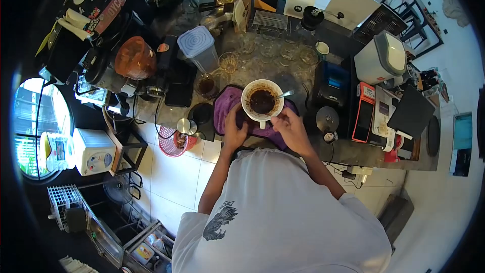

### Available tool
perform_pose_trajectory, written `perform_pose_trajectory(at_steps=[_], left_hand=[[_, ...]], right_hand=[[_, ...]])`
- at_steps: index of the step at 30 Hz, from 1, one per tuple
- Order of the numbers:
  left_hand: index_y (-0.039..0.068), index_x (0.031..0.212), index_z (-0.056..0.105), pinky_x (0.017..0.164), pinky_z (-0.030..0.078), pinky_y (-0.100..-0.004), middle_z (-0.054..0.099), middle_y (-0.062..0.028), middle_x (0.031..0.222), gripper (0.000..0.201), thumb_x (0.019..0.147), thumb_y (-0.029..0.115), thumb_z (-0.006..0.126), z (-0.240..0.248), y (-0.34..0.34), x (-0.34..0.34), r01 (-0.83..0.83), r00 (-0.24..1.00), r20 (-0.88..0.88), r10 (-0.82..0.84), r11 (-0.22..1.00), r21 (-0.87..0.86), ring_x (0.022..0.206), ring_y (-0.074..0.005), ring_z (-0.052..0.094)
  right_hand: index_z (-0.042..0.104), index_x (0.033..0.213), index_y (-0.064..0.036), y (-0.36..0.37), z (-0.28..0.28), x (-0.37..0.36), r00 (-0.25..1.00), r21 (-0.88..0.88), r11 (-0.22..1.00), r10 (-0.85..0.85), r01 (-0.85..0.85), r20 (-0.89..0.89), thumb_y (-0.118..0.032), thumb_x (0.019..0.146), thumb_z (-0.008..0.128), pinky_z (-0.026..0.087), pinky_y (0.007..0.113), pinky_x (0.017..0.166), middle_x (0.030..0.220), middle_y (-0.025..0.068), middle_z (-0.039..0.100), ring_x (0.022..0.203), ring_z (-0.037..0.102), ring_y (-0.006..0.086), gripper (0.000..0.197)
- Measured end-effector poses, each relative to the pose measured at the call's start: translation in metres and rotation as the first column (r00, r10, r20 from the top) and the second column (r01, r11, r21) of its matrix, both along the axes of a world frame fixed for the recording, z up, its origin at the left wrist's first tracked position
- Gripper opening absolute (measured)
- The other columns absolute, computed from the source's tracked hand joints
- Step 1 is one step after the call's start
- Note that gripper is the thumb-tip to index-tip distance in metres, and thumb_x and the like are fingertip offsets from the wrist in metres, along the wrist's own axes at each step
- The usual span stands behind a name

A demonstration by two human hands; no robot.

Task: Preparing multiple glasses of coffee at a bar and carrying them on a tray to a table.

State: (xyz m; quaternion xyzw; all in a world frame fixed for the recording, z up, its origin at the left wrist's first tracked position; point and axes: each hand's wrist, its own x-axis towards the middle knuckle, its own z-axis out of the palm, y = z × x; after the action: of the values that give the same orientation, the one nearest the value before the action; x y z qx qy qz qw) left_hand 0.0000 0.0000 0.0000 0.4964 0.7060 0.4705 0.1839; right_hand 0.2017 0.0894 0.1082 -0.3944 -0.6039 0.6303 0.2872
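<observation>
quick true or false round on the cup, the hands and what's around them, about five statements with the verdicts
1. A spoon leans in the white cup, its end past the rim on the right. True.

2. The cup's handle points away from the person. False: the handle points toward the person.

3. A purple cloth shows on the counter to the left of the cup. True.

4. Both hands are at the cup's left side. False: the left hand is at its left, the right hand at its lower right.

5. A clear container with a pale blue lid stands left of the cup. True.
</observation>
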Motion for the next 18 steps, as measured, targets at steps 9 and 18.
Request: perform_pose_trajectory(at_steps=[9,18], left_hand=[[-0.003,0.128,0.060,0.103,0.047,-0.0344,0.069,-0.0128,0.120,0.033,0.094,-0.002,0.060,0.024,-0.004,-0.037,0.068,0.917,0.391,-0.081,0.997,0.046,0.115,-0.0208,0.063],[-0.001,0.134,0.056,0.105,0.045,-0.0352,0.068,-0.0141,0.120,0.045,0.092,0.009,0.072,0.100,0.011,-0.063,0.206,0.865,0.446,-0.231,0.973,0.106,0.118,-0.0213,0.062]], right_hand=[[0.062,0.110,0.0002,-0.030,0.000,-0.024,0.990,-0.021,0.998,-0.059,0.057,-0.125,-0.014,0.099,0.067,0.047,0.024,0.068,0.085,0.0006,0.062,0.075,0.057,0.0067,0.019],[0.061,0.121,0.0009,-0.007,0.009,-0.026,0.913,0.141,0.905,-0.383,0.402,-0.142,-0.013,0.100,0.066,0.041,0.021,0.064,0.082,-0.0021,0.059,0.072,0.051,0.0043,0.026]])
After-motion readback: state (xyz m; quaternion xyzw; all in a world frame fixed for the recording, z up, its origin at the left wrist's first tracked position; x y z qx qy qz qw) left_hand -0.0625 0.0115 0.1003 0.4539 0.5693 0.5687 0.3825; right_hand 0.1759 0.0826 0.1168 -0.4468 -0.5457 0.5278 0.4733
